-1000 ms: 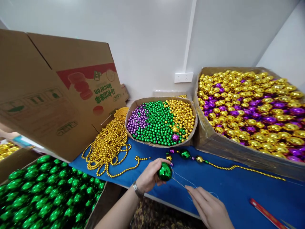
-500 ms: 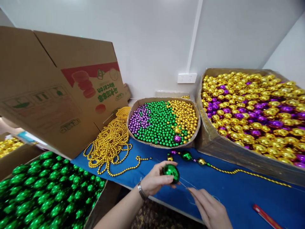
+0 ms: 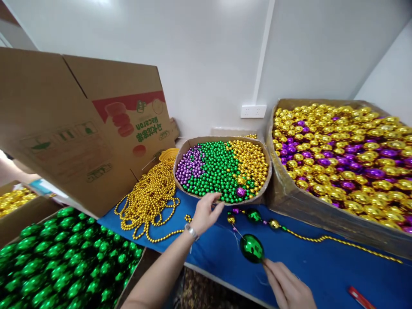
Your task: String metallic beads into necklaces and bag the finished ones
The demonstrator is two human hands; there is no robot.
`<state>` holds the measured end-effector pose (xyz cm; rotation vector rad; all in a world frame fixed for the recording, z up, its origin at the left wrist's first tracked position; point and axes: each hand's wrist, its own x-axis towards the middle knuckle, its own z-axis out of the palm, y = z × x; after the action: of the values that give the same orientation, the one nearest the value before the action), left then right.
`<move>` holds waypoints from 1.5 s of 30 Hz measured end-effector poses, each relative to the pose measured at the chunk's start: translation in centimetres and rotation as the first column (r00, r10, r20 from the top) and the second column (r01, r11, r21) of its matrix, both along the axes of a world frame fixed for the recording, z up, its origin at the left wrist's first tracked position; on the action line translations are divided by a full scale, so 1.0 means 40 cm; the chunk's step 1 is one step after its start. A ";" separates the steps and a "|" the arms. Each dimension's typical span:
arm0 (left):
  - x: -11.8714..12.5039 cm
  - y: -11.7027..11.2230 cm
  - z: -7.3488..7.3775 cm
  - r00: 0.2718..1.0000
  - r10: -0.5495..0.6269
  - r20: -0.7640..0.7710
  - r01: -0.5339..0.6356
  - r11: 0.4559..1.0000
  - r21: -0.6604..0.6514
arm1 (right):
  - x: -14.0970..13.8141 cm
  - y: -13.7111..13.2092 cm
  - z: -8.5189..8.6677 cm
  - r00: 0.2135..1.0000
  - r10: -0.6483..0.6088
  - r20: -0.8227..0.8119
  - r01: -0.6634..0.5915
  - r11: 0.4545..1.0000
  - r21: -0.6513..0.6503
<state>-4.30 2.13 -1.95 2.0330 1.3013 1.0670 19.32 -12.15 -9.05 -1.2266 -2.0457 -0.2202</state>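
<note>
My left hand (image 3: 206, 211) reaches forward with fingers spread, its tips at the near rim of a round cardboard tray (image 3: 266, 185) filled with small purple, green and gold beads. A large green bauble (image 3: 252, 248) lies on the blue table surface (image 3: 322, 266), threaded on a thin thread. My right hand (image 3: 286, 286) is just behind the bauble, fingers pinched together on the thread. A partly strung chain (image 3: 270, 223) with a gold, a green and another gold bead, continuing as a gold bead strand, runs off to the right.
A pile of gold bead strands (image 3: 151, 197) lies left of the tray. A box of large green baubles (image 3: 54, 262) is at the near left, a box of gold and purple baubles (image 3: 347, 154) at the right. A tilted carton (image 3: 74, 124) stands at the left. A red tool (image 3: 362, 298) lies at the near right.
My left hand let go of the green bauble and moved up to the bead tray. The bauble slid along the thread to the table by my right hand.
</note>
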 end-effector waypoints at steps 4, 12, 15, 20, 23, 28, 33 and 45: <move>0.011 0.132 0.002 0.921 0.107 -0.375 -0.033 0.979 0.200 | -0.005 0.002 0.010 0.999 0.010 -0.036 -0.011 0.999 -0.033; 0.176 0.202 0.044 0.883 -0.031 -0.469 0.157 0.960 0.231 | 0.025 0.003 0.005 0.999 -0.040 0.005 0.039 0.999 0.036; 0.252 0.223 0.069 0.853 -0.086 -0.514 0.226 0.950 0.216 | 0.022 0.000 0.009 0.998 -0.056 -0.023 0.057 0.998 0.036; 0.348 0.251 0.073 0.820 -0.135 -0.556 0.249 0.959 0.135 | 0.015 -0.004 0.035 0.995 -0.068 -0.075 0.070 0.997 0.033; 0.368 0.252 0.075 0.847 -0.149 -0.511 0.226 0.970 0.092 | 0.022 -0.006 0.046 0.994 -0.072 -0.081 0.075 0.996 0.039; 0.327 0.194 0.091 0.922 -0.193 -0.335 0.220 0.974 0.044 | 0.038 -0.013 0.056 0.986 -0.091 -0.139 0.094 0.995 0.019; 0.239 0.078 0.086 0.794 -0.193 0.576 0.450 0.825 -0.342 | 0.042 -0.019 0.068 0.952 -0.168 -0.254 0.155 0.985 -0.071; 0.198 -0.028 0.054 0.502 0.129 0.855 0.625 0.629 -0.462 | 0.029 -0.017 0.080 0.957 -0.176 -0.229 0.163 0.984 -0.075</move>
<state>3.63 1.03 0.22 0.7929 0.6189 0.9139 20.49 -12.81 -5.84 -1.3943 -1.7555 -0.0937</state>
